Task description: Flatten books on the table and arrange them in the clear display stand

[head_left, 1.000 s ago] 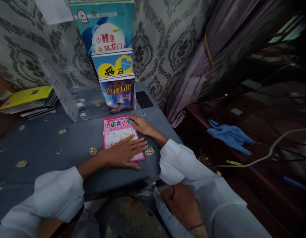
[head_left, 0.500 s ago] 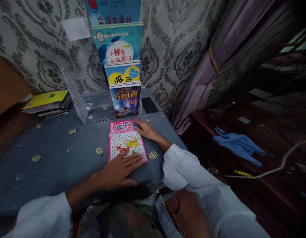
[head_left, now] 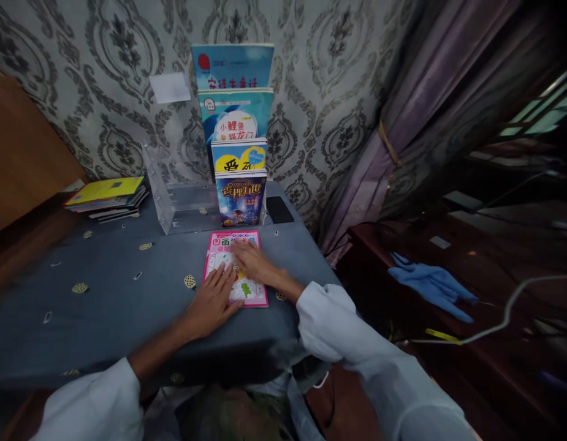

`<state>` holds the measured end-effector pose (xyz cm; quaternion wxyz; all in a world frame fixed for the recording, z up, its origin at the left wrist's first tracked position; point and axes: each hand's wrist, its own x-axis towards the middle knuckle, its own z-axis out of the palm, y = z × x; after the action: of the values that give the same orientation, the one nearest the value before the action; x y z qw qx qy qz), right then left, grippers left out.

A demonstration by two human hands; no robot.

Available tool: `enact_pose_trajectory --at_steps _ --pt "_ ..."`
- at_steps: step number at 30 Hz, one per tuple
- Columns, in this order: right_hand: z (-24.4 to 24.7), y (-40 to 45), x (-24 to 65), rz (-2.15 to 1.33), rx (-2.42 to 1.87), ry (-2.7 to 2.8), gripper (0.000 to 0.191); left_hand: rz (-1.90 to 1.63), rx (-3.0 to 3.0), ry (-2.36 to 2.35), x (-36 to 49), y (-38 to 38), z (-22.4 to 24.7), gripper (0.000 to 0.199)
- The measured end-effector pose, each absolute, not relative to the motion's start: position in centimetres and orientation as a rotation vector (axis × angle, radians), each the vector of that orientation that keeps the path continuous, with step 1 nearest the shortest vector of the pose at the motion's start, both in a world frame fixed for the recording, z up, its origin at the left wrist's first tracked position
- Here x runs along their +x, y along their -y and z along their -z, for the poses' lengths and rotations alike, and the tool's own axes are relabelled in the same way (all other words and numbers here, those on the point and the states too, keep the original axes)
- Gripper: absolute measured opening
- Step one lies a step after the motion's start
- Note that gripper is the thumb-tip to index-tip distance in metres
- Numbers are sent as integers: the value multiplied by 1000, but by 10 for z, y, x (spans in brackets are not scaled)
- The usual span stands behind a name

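A pink-bordered book with cartoon animals lies flat on the dark cloth-covered table, near its front edge. My left hand rests with fingers spread on the book's left part. Across the upper middle of the cover lies my right hand, its fingers stretched out and hiding some of the title. Neither hand grips anything. Just behind the book, a clear stand holds several upright books, with a dark blue one in front.
A stack of thin books is at the table's back left. A black phone lies right of the stand. Blue gloves and a pale cable are on the reddish furniture at right.
The view has shifted, showing more of the wall above the stand. My right hand has moved left over the cover, and my left hand has slid toward the book's left side.
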<state>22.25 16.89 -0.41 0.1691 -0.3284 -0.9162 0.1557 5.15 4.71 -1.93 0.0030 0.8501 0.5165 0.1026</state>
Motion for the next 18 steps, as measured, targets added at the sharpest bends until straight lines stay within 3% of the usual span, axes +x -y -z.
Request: enact_pose_trajectory --at_steps 6,18 --pt "9 -157 190 -633 -749 2655 46 -415 2702 -1626 56 -46 24 69" --pt "10 -168 226 -288 -1466 2396 59 -432 2668 -1667 53 -49 36 74"
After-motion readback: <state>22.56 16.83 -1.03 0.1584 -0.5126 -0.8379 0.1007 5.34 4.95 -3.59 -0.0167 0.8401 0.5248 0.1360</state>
